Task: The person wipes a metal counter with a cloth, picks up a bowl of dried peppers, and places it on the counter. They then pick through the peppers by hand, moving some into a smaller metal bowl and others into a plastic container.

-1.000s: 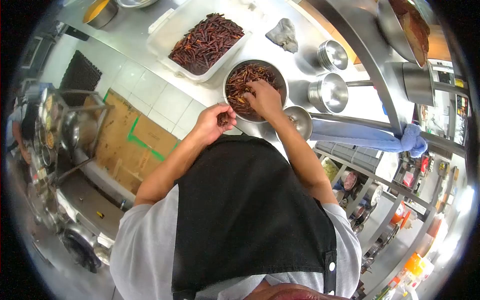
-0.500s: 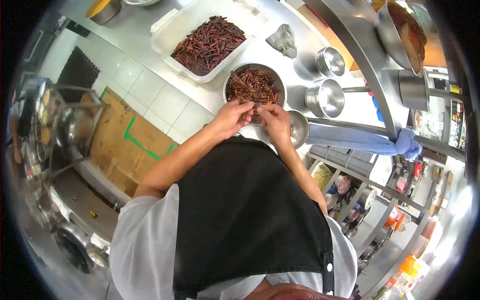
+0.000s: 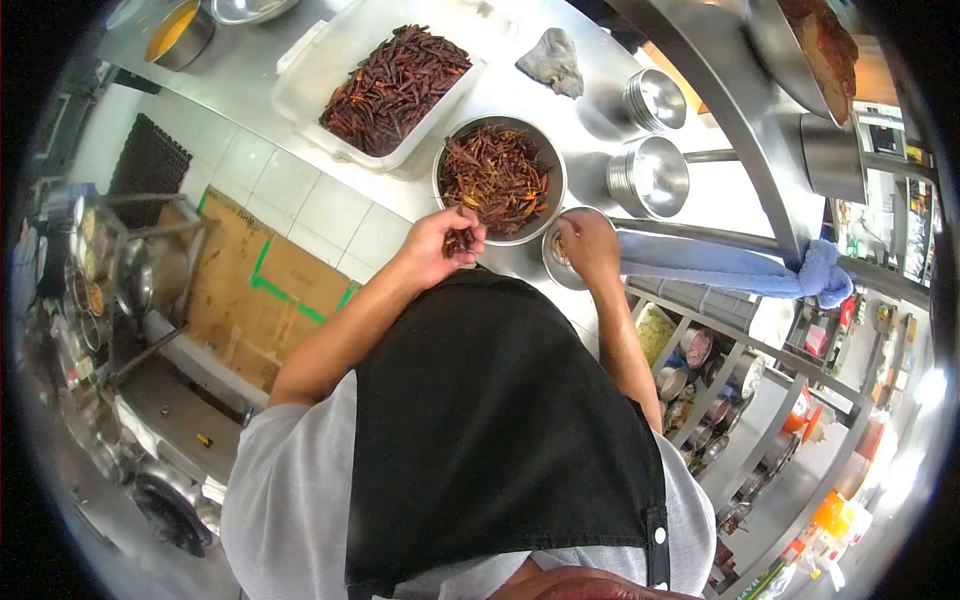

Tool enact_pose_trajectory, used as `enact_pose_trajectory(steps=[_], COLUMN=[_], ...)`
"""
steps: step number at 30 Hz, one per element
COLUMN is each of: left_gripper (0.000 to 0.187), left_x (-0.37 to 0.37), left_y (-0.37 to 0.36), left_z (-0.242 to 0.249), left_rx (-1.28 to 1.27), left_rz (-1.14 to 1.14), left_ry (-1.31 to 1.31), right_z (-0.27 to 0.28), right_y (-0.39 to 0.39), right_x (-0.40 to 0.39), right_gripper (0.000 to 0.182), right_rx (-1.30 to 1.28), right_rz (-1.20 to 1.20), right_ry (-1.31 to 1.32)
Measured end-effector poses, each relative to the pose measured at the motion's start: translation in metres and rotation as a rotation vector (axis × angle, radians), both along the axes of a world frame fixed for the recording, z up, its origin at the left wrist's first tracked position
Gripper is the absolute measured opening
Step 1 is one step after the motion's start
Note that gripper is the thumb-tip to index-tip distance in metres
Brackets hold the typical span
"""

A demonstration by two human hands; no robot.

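A round metal bowl [image 3: 559,170] holds dark red dried chilies [image 3: 497,178], some with pale stems. Below its left edge, my left hand [image 3: 447,247] is curled around several dark chilies. My right hand [image 3: 590,243] is over a small metal bowl [image 3: 552,262] right of the large bowl, its fingertips down inside the rim. Whatever those fingertips hold, if anything, is hidden. Up and to the left, a white plastic tub [image 3: 300,88] is filled with more dark red chilies [image 3: 397,88].
A grey crumpled cloth [image 3: 552,62] lies on the metal counter. Stacked metal bowls [image 3: 650,178] stand at the right, near a metal rail with a knotted blue towel [image 3: 710,266]. A pot with yellow contents [image 3: 172,32] is at the upper left.
My right hand has moved away from my left hand, down and right to the small bowl. My left hand has shifted slightly left and down, off the large bowl. The whole view has shifted a little.
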State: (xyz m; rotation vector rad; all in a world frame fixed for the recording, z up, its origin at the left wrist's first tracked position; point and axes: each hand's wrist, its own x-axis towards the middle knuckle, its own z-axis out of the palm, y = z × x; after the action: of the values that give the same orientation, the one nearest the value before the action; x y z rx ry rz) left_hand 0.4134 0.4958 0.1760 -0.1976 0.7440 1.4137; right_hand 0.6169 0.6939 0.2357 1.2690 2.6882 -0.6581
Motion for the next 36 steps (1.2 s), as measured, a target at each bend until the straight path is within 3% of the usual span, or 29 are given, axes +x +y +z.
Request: enact_pose_trajectory(steps=[7,11,14,17,21,26,29,32,35,36], left_gripper=[0.023,0.022,0.018,0.018,0.020,0.027,0.023,0.010,0.010,0.009], left_x=[-0.009,-0.012,-0.015,-0.017,-0.015,-0.002,0.007,0.007,0.001,-0.002], left_y=[-0.023,-0.028,-0.027,-0.010,0.022,0.041,0.048,0.050,0.050,0.050], left_z=[-0.001,0.015,0.020,0.029,0.033,0.040,0.039,0.033,0.033,0.034], left_rx=[-0.017,-0.101,-0.073,-0.042,-0.009,-0.029,-0.032,-0.013,-0.009,-0.008], left_rz=[0.085,0.130,0.146,0.163,0.147,0.046,0.038,0.023,-0.095,-0.150], left_ry=[0.003,0.110,0.175,0.270,0.382,0.449,0.443,0.425,0.451,0.457], right_z=[-0.044,-0.069,-0.073,-0.034,-0.015,-0.006,0.005,0.001,0.016,0.024], right_y=[-0.016,-0.008,-0.003,-0.007,-0.035,-0.032,-0.030,-0.027,-0.028,-0.026], right_x=[-0.137,-0.154,-0.140,-0.116,-0.096,-0.075,-0.066,-0.055,-0.048,-0.050], right_gripper=[0.023,0.021,0.023,0.023,0.020,0.022,0.020,0.017,0.015,0.015], right_rx=[0.112,0.109,0.008,-0.797,-1.047,-0.967,-0.931,-0.710,0.198,0.222], right_rz=[0.271,0.326,0.228,-0.194,-0.348,-0.308,-0.316,-0.232,0.074,0.178], right_ry=[0.366,0.400,0.619,0.443,0.586,0.608,0.553,0.510,0.676,0.699])
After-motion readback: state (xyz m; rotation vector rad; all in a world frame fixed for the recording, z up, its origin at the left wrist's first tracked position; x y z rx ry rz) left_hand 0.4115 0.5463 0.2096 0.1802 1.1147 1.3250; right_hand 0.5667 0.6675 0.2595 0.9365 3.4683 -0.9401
